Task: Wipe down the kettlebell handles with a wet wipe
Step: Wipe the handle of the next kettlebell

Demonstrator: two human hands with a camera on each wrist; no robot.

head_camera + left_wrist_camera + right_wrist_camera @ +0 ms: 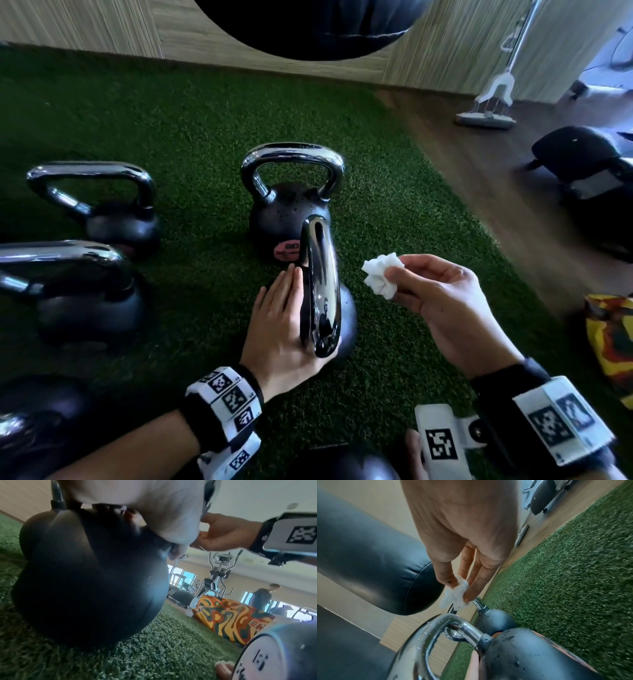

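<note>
The nearest black kettlebell stands on green turf, its chrome handle pointing away from me and beaded with drops in the right wrist view. My left hand lies flat against the handle's left side with straight fingers; its thumb is hidden behind the handle. My right hand hovers to the right of the handle, apart from it, pinching a crumpled white wipe between thumb and fingers. A second kettlebell stands just behind the first.
Two more kettlebells stand at the left, others at the bottom edge. A black punching bag hangs ahead. On the wood floor to the right are a mop, a machine base and a colourful bag.
</note>
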